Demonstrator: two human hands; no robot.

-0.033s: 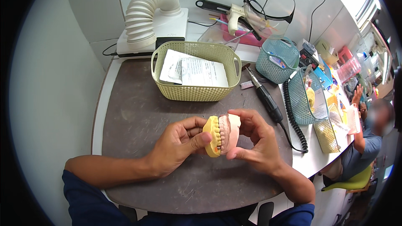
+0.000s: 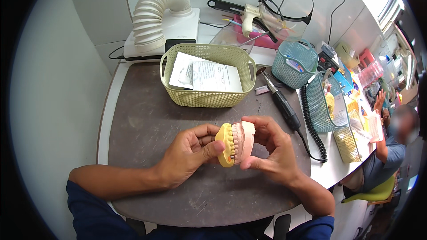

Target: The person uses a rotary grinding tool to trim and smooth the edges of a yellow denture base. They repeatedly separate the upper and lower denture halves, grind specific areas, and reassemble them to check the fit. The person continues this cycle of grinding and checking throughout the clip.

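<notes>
My left hand [image 2: 192, 154] grips a yellow dental model [image 2: 225, 146], with the thumb on its near face. My right hand [image 2: 275, 154] holds a pale pink dental model [image 2: 246, 141] between thumb and fingers. The two models are held together over the dark work mat, tooth rows facing and touching, the yellow one on the left. A small orange and dark spot shows near the lower end of the yellow row. Some fingers of both hands are hidden behind the models.
Beyond my hands stands an olive basket [image 2: 200, 99] with papers. A handpiece [image 2: 284, 109] with coiled cord lies right, beside blue baskets [image 2: 316, 106]. A white ribbed hose [image 2: 144, 22] and safety glasses [image 2: 284, 18] are at the back. Another person [image 2: 391, 151] sits far right.
</notes>
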